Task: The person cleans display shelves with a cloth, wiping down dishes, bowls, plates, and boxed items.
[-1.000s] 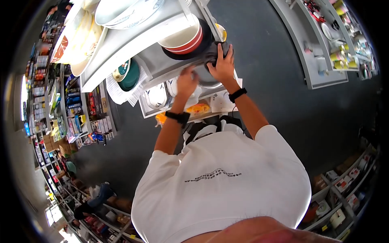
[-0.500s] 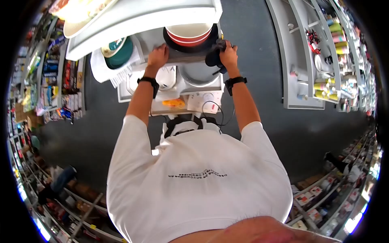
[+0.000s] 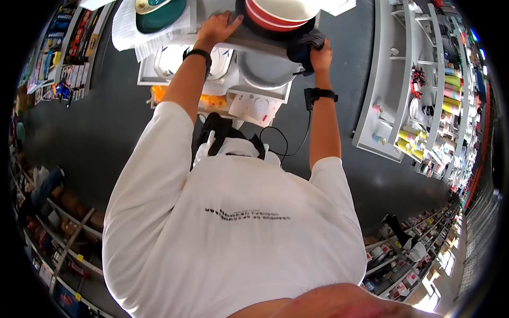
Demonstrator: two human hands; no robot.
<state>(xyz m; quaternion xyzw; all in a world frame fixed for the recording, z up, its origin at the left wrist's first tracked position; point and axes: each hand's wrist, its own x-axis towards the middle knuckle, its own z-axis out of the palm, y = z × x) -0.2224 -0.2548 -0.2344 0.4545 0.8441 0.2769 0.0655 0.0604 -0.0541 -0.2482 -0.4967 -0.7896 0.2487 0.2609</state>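
My left hand (image 3: 218, 27) rests on the front of the grey shelf (image 3: 257, 43), its thumb apart from the fingers, beside stacked bowls (image 3: 283, 13), white inside with red outsides, on a black dish. My right hand (image 3: 321, 55) is closed round a dark cloth (image 3: 305, 49) at the shelf's right corner. Below on the lower shelf lie a round grey plate (image 3: 265, 69) and white rectangular dishes with blue marks (image 3: 220, 62). To the left a dark green bowl (image 3: 161, 20) sits on white wrapping sheets (image 3: 124, 32).
Orange packets (image 3: 213, 100) and a white printed sheet (image 3: 255, 108) lie on the lowest level. A black cable (image 3: 288, 143) hangs by my body. Another grey shelf unit (image 3: 379, 114) stands right, and people (image 3: 46, 185) are near the racks at lower left and lower right.
The view has shifted, showing more of the right shelves. My left hand has gone from near the right hand to the shelf front left of the bowls. My right hand still holds the dark cloth.
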